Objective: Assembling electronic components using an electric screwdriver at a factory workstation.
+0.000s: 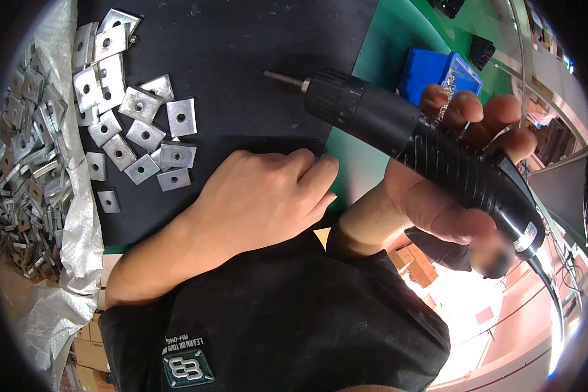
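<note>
The near part of the black mat (242, 52) is being covered by the left hand (258, 196), whose fingers are being curled loosely downward at the mat's right edge; whether anything is being pinched beneath them cannot be told. The black electric screwdriver (424, 147) is being gripped by the closed right hand (451, 170), its bit being pointed left over open mat. Square metal plates (144, 124) are lying scattered far left, beside a white sack (65, 215) being cut off by the rim. A blue box (438, 72) is being partly hidden behind the fingers.

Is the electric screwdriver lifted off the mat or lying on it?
Lifted. The right hand holds the black electric screwdriver in the air, its bit pointing left over the black mat.
</note>
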A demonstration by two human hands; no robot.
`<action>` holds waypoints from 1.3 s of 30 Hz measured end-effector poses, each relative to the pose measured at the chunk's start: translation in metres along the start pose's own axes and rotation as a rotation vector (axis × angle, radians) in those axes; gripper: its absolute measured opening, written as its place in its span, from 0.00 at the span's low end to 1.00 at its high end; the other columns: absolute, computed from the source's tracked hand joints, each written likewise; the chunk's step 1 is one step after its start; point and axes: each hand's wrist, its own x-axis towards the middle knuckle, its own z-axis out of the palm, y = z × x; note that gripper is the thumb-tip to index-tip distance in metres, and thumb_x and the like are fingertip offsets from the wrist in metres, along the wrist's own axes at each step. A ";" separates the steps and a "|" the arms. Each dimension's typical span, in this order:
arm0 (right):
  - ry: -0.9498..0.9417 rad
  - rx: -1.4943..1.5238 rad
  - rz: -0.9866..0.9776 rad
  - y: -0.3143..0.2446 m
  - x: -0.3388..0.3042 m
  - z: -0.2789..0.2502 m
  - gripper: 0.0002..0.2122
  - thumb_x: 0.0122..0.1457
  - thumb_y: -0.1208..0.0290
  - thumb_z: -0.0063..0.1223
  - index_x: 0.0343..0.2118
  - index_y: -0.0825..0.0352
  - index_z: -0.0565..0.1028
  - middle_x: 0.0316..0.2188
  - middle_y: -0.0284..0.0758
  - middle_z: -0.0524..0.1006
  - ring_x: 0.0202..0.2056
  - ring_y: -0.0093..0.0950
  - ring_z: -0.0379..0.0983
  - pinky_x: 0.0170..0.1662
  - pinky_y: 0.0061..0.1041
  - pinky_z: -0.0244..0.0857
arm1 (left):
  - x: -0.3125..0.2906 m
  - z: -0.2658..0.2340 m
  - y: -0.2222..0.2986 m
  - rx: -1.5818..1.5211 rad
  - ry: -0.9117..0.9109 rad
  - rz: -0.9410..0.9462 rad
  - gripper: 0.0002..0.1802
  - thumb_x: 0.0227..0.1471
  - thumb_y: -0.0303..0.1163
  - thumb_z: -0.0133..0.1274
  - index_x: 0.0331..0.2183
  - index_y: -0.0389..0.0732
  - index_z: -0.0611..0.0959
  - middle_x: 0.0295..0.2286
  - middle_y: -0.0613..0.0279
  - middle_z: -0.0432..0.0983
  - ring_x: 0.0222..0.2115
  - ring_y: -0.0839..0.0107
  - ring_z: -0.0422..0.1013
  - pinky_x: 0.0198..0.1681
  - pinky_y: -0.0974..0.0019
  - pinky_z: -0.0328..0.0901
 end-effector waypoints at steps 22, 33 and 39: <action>0.455 -0.150 -0.144 -0.059 -0.025 0.004 0.36 0.45 0.63 0.70 0.54 0.75 0.64 0.25 0.37 0.76 0.30 0.30 0.75 0.40 0.31 0.71 | 0.024 -0.053 0.020 -0.108 0.154 -0.164 0.19 0.47 0.31 0.62 0.42 0.37 0.80 0.31 0.55 0.76 0.26 0.59 0.75 0.28 0.61 0.70; 0.438 -0.101 -0.170 -0.049 -0.076 0.001 0.38 0.42 0.67 0.71 0.55 0.75 0.63 0.25 0.38 0.77 0.28 0.32 0.75 0.39 0.33 0.69 | 0.098 -0.157 -0.058 0.902 0.921 -0.291 0.32 0.46 0.44 0.61 0.51 0.39 0.74 0.45 0.42 0.72 0.47 0.46 0.68 0.48 0.47 0.64; 0.212 0.014 -0.335 -0.031 -0.081 -0.001 0.40 0.43 0.71 0.72 0.59 0.69 0.59 0.26 0.38 0.77 0.28 0.34 0.74 0.37 0.36 0.67 | 0.126 -0.178 -0.070 0.924 0.644 -0.652 0.39 0.44 0.49 0.61 0.56 0.45 0.70 0.43 0.45 0.77 0.45 0.47 0.73 0.48 0.48 0.67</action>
